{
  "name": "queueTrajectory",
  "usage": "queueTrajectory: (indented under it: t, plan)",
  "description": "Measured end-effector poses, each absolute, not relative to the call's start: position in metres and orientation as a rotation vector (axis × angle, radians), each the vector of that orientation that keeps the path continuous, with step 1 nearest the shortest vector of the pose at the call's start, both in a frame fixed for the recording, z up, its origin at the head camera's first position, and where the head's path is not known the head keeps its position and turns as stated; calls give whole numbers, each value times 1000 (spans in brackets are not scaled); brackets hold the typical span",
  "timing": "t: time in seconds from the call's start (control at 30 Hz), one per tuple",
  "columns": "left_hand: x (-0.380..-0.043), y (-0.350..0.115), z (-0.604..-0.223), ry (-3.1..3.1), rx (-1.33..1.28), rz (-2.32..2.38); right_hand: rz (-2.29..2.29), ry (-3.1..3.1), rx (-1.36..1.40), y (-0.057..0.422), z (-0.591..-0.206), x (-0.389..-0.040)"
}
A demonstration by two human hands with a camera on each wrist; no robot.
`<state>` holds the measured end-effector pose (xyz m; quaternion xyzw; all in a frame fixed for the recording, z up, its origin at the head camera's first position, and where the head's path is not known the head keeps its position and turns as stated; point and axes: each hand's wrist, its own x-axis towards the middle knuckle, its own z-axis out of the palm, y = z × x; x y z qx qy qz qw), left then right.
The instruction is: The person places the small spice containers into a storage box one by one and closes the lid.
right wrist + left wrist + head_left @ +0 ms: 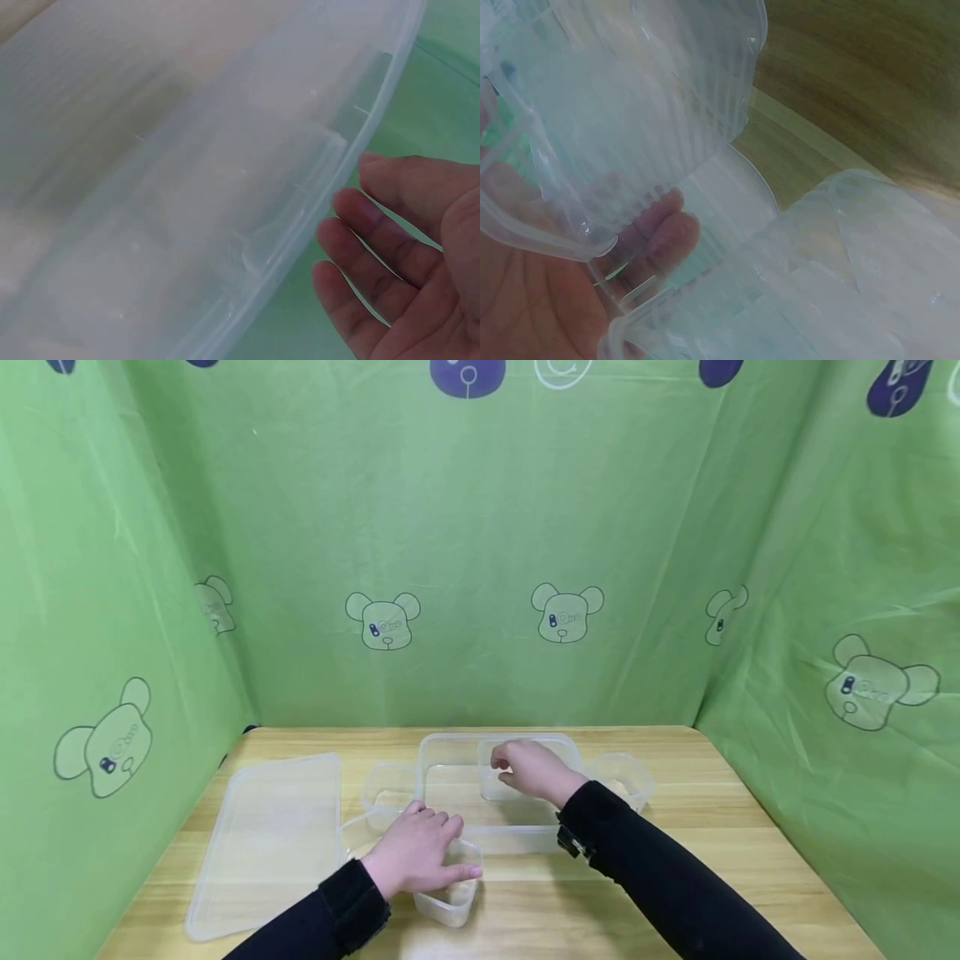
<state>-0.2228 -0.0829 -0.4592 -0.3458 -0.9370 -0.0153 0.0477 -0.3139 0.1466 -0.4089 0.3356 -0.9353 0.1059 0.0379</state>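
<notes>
My left hand (422, 850) reaches over a small clear plastic container (452, 912) near the front of the table, its thumb across the top. In the left wrist view, a ribbed container (652, 112) sits between thumb and fingers, and the hand grips it. A second container (870, 277) lies close to those fingers. My right hand (531, 770) is above the large clear box (498, 837), over a small container (491, 781) standing inside at the right. In the right wrist view, the right hand (405, 255) has loosely bent fingers beside a rim and holds nothing.
A large flat translucent lid (270, 843) lies on the left of the wooden table (712, 860). Small clear containers stand left (386, 781) and right (633, 777) of the box, and another (356, 835) left of my left hand. Green cloth (472, 677) encloses the table.
</notes>
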Motion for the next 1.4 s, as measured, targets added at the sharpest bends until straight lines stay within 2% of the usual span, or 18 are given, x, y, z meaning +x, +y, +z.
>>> queueTrajectory:
  t: [0.47,1.4]
  plan:
    - [-223,-82,-461,-2863,-1052,-42,324,-2850,958,184,-396,-311]
    - [-221,-82,-458,-2885,-1048,-14,367,-2891,796,251,-402,-307]
